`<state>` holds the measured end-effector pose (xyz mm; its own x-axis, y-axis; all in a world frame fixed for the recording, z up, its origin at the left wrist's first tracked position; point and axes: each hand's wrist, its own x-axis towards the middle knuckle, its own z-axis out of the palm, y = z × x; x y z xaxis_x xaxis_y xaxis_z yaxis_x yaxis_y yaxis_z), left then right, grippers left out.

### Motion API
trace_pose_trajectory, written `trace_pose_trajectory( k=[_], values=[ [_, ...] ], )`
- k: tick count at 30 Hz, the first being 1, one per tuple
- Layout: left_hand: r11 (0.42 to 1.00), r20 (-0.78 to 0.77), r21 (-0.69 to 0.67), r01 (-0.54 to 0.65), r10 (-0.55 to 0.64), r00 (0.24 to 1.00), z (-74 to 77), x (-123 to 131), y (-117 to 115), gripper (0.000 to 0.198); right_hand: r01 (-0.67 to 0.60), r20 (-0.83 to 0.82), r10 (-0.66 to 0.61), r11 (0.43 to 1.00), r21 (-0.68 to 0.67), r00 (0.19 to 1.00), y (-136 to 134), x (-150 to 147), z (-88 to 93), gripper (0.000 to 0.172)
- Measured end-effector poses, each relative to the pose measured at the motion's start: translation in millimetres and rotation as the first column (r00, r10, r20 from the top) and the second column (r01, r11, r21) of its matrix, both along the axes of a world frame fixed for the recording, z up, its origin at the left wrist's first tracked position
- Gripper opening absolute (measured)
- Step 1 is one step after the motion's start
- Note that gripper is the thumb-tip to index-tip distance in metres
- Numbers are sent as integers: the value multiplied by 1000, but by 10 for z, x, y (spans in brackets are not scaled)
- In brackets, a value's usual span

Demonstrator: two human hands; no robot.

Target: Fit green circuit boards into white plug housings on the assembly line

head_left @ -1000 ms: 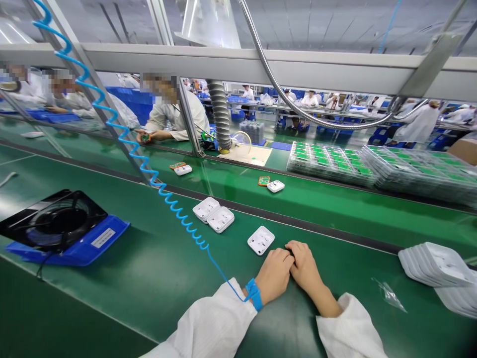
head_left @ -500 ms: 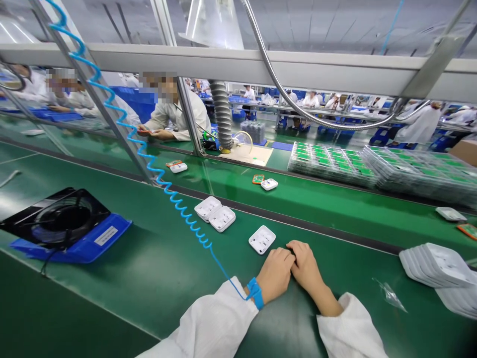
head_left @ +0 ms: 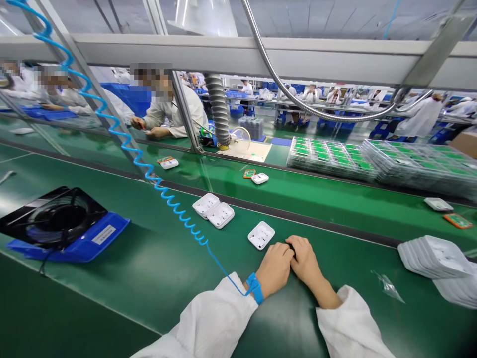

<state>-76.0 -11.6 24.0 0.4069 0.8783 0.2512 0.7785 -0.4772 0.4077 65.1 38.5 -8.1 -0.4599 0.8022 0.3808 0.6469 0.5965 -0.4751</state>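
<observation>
My left hand (head_left: 275, 268), with a blue wrist strap (head_left: 255, 288) on it, rests on the green bench against my right hand (head_left: 303, 258). Both hands are closed, fingers curled inward and meeting at the tips. Whatever lies under the fingers, if anything, is hidden. Just beyond my left hand lies a single white plastic housing (head_left: 261, 235), its inner side up. Farther left, two more white housing stacks (head_left: 220, 215) sit side by side. From the strap a coiled blue cord (head_left: 175, 206) runs up to the left.
A black fan (head_left: 61, 216) lies on a blue bin (head_left: 108, 233) at left. Stacked white housings (head_left: 434, 258) and a clear plastic bag (head_left: 389, 288) are at right. The conveyor belt (head_left: 320, 199) carries housings and orange-edged circuit boards (head_left: 457, 221). Trays of boards (head_left: 330, 156) stand behind; a co-worker (head_left: 175, 109) sits across.
The housings and circuit boards on the belt have moved left. The co-worker's hands across the belt have shifted apart. My hands keep the same pose; the view has shifted slightly.
</observation>
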Motion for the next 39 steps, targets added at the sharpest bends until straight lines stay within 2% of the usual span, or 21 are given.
trace_pose_trajectory(
  k=[6,39],
  values=[
    [1000,17,1,-29,29,999,-7,4,-10,23,10,8,-11,1000,14,1000,7,-5,17,26],
    [1000,-15,17,-20,20,1000,-15,-15,5,17,-4,26,5,1000,-8,1000,23,7,-12,29]
  ],
)
